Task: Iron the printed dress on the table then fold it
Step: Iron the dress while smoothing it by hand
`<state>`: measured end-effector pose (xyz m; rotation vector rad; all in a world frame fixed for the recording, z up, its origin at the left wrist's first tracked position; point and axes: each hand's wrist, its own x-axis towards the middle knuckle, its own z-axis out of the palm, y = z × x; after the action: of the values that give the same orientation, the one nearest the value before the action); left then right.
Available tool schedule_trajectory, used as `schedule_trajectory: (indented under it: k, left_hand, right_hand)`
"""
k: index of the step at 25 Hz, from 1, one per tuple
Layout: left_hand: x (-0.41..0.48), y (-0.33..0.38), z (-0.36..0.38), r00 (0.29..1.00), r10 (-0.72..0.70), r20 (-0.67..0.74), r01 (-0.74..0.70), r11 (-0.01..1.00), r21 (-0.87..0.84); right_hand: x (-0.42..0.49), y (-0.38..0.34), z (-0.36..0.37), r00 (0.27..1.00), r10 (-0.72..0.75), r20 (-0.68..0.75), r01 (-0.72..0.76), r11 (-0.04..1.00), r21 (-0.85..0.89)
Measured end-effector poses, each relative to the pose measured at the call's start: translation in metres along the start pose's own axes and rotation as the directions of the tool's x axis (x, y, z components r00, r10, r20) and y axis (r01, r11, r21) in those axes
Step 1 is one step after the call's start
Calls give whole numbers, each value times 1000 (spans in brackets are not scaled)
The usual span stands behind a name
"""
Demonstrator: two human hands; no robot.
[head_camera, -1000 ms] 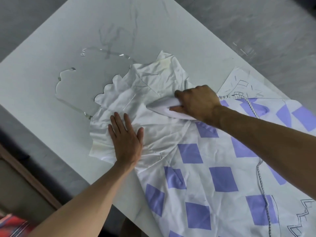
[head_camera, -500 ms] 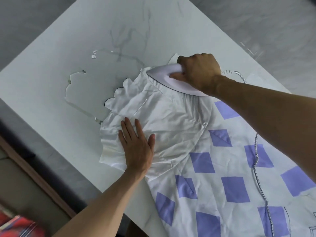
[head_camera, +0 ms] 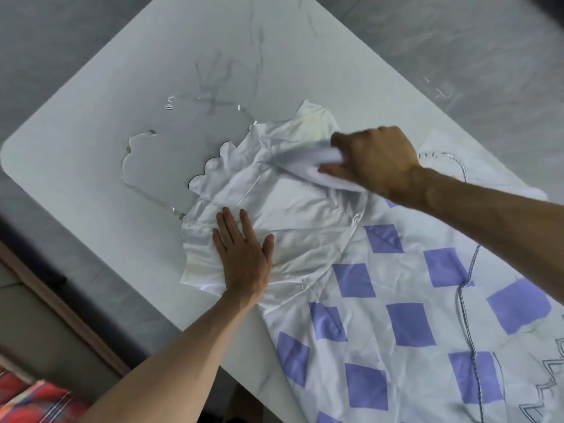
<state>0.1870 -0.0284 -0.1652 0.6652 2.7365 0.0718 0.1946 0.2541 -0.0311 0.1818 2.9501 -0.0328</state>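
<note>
The printed dress [head_camera: 381,325] lies spread on the white table [head_camera: 122,87], white with purple squares; its plain white top [head_camera: 299,209] is wrinkled and has a scalloped edge. My right hand [head_camera: 375,160] grips the handle of a white iron [head_camera: 302,166], blurred by motion, its tip pointing left on the upper part of the white top. My left hand [head_camera: 244,254] lies flat, fingers spread, pressing the lower left of the white top. The iron's braided cord [head_camera: 467,300] trails across the dress at right.
A thin curved outline [head_camera: 143,166] shows on the table left of the dress. The table's near edge runs diagonally under my left forearm. Grey floor surrounds the table. A red patterned cloth [head_camera: 33,401] sits at the bottom left corner.
The iron moved from mid-bodice up to the top edge of the dress, then back down toward the middle. My left hand stayed pressed on the fabric.
</note>
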Motion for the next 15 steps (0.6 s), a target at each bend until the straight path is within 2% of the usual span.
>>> schedule_trajectory:
  k: [3,5,8,13,15]
  left_hand:
    - [-2,-9,-9,999,44,-7,-45,996,-81]
    - [-5,-24,-14,997,60,-58,-63,997,-55]
    - [-3,-46,-14,997,5,-80,-6,1000,-18]
    - [-1,-57,-4,997,62,-42,-62,998,0]
    - [-1,-58,-3,997,57,-50,-57,998,-5]
  right_hand:
    - [-59,-17,15,985,-172,21,173,985,-29]
    - [-90,-30,31,960,-272,61,273,962,-2]
    - [-106,-43,53,914,-392,100,390,920,43]
    - [-66,-48,57,934,-357,26,358,934,-10]
    - [-42,-49,51,952,-303,47,304,953,-13]
